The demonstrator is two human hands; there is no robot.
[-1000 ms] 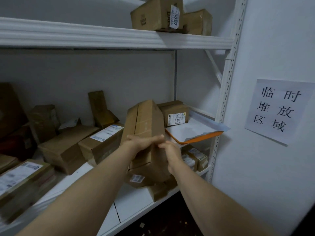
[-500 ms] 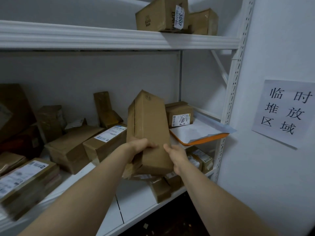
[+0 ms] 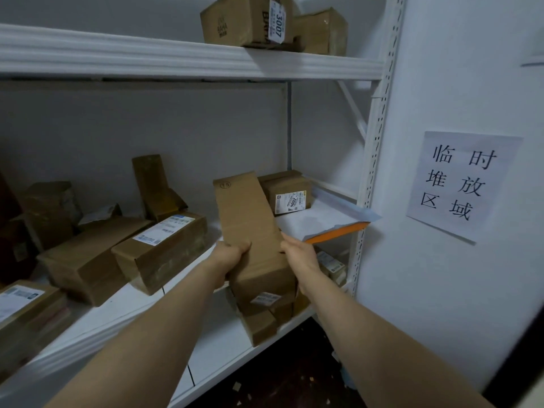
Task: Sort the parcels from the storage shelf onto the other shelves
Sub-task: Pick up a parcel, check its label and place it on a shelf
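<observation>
Nearly upright, long cardboard parcel point(image 3: 250, 219) between left hand point(image 3: 232, 255) and right hand point(image 3: 300, 254)

Grey painted back wall point(image 3: 141, 125), plain, in shade behind the racking. White metal shelving unit point(image 3: 182, 58), two boards in view, one above the other; white perforated upright post point(image 3: 379, 134) at its right end, thin white diagonal brace point(image 3: 351, 106) just behind. White side wall point(image 3: 441, 304) right of the post, bearing a white paper sheet with black Chinese characters point(image 3: 463, 184). Dark floor point(image 3: 282, 375) below, strewn with small pale scraps; light dim
</observation>
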